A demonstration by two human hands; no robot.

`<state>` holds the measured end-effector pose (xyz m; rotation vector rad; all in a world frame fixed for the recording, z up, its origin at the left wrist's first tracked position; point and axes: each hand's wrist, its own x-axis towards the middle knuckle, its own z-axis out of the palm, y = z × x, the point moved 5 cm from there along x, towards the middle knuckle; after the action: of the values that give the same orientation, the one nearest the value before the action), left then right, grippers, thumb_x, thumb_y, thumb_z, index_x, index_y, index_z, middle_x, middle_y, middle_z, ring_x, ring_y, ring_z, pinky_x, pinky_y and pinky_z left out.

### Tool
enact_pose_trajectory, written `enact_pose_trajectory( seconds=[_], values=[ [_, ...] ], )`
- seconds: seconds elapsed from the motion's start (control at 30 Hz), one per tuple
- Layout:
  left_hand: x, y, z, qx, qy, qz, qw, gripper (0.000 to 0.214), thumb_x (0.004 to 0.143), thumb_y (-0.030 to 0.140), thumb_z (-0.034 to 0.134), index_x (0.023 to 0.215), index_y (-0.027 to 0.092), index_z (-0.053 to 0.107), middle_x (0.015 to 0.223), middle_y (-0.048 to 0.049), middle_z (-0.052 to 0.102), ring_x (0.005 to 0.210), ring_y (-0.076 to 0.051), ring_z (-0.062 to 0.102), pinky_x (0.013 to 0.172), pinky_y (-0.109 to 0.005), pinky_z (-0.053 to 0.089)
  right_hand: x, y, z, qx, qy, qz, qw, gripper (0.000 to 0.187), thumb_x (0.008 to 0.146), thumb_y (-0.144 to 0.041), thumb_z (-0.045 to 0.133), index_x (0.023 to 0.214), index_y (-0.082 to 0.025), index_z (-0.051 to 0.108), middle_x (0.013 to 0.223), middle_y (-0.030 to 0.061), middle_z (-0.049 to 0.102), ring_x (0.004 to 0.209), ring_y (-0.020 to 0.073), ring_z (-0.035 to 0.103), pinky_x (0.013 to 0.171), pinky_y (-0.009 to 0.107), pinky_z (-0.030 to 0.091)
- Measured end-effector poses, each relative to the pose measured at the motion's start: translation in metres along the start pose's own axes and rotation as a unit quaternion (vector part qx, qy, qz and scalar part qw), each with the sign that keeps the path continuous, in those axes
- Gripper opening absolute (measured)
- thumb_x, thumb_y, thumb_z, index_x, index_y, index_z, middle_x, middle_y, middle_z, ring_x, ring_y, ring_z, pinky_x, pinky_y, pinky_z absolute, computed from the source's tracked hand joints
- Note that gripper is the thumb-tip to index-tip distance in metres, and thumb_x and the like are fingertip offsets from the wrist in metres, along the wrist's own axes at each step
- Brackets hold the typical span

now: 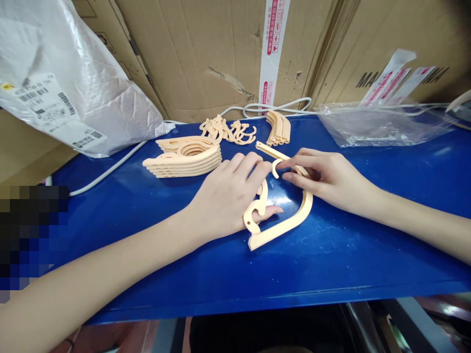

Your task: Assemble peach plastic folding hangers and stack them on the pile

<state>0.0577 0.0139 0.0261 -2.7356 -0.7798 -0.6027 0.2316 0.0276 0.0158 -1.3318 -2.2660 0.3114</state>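
My left hand (235,193) arches over a cream plastic hanger piece (252,218) with a scalloped, curved outline; its thumb reaches out behind the piece, and the fingers cover part of it. Between thumb and fingers of my right hand (327,169) is a small cream hook (275,169), its curved end pointing left. Beneath that hand runs a long bent cream hanger arm (290,223), partly covered by the fingers. Whether the hook, piece and arm are joined is hidden.
Stacked hanger pieces (184,159) lie on the blue table (349,255) to the left. Loose hooks (241,132) and bundled curved arms (278,128) lie behind. A white cable (106,171), a silver parcel bag (121,98), clear plastic (382,130) and cardboard boxes (206,44) border the back.
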Motion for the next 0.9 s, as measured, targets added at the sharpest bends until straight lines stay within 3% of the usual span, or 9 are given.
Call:
enact_pose_trajectory(
  seconds=[0.2,0.37,0.67,0.77,0.9],
  values=[
    [0.0,0.005,0.0,-0.041,-0.005,0.062,0.997,0.02,0.095,0.024,0.05,0.109,0.01,0.055,0.106,-0.0104,0.062,0.091,-0.022,0.055,0.079,-0.033,0.049,0.0,0.0,0.001,-0.006,-0.001,0.001,1.0,0.029,0.091,-0.039,0.055,0.112,-0.026,0.069,0.08,0.0,0.057,0.059,0.012,0.047,0.057,0.027,0.035],
    [-0.001,0.011,-0.001,-0.051,-0.015,0.127,0.991,0.018,0.097,0.022,0.047,0.104,0.011,0.059,0.104,-0.0103,0.064,0.096,-0.022,0.058,0.084,-0.034,0.05,0.0,0.0,0.001,-0.01,-0.007,0.007,1.0,0.028,0.09,-0.039,0.055,0.111,-0.027,0.069,0.078,-0.0014,0.056,0.059,0.0111,0.047,0.057,0.026,0.035],
    [-0.004,0.015,-0.001,-0.05,-0.023,0.161,0.985,0.02,0.095,0.012,0.046,0.11,0.011,0.059,0.111,-0.0095,0.067,0.101,-0.022,0.061,0.09,-0.034,0.05,-0.002,-0.003,0.001,-0.044,-0.008,0.0,0.999,0.028,0.092,-0.039,0.053,0.113,-0.028,0.068,0.081,-0.0016,0.059,0.06,0.0109,0.049,0.057,0.025,0.035],
    [-0.004,0.017,-0.003,-0.081,-0.017,0.168,0.982,0.022,0.098,0.018,0.043,0.112,0.011,0.058,0.115,-0.0104,0.067,0.104,-0.022,0.061,0.092,-0.035,0.049,-0.003,-0.005,0.0,-0.073,-0.003,-0.007,0.997,0.031,0.093,-0.04,0.05,0.116,-0.027,0.066,0.084,-0.0007,0.061,0.062,0.0117,0.051,0.057,0.026,0.035],
    [-0.005,0.024,-0.005,-0.184,-0.038,0.162,0.969,0.04,0.098,0.047,0.045,0.11,0.012,0.059,0.116,-0.0128,0.066,0.106,-0.023,0.061,0.094,-0.036,0.049,-0.003,-0.006,0.0,-0.1,-0.001,-0.005,0.995,0.03,0.094,-0.039,0.048,0.114,-0.027,0.066,0.087,-0.0004,0.062,0.063,0.0124,0.053,0.057,0.026,0.035]
  ],
)
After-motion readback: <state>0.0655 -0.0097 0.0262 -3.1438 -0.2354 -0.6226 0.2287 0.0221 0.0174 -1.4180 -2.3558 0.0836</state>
